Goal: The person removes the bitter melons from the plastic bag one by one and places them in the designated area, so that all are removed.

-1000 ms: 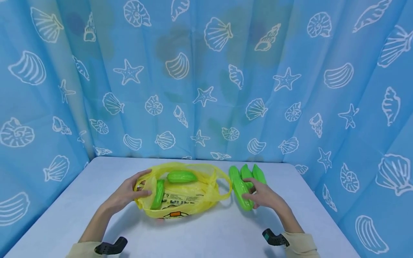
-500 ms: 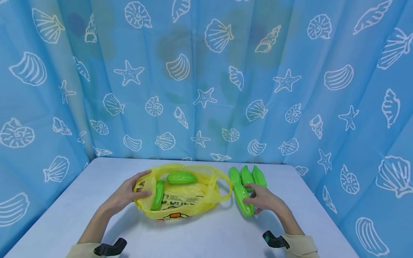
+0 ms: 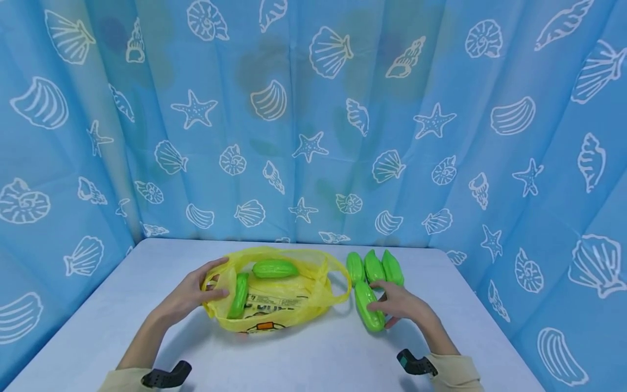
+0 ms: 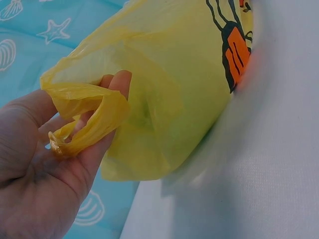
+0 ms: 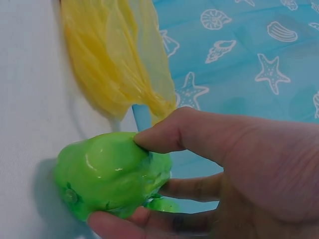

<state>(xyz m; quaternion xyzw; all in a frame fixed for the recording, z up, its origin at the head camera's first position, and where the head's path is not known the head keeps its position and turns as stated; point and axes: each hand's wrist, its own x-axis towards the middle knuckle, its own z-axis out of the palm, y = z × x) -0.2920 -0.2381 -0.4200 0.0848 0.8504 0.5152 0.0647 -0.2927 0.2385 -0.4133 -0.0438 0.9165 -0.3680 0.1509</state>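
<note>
Slid 1 veg (image 3: 369,307) lower since the earlier frame, right of centre, clamped between thumb and fingers of the right hand (image 3: 399,300). Got the left hand (image 3: 195,289) gripping the bag (image 3: 320,299) too, fingers curled, lower middle.

Blue curtain (image 3: 338,128) patterned with white shells and starfish, hanging in folds behind white table (image 3: 299,362)

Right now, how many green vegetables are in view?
6: two vegetables inside the bag, three in a row on the table, and one gripped by the right hand. The bag may hide more.
</note>
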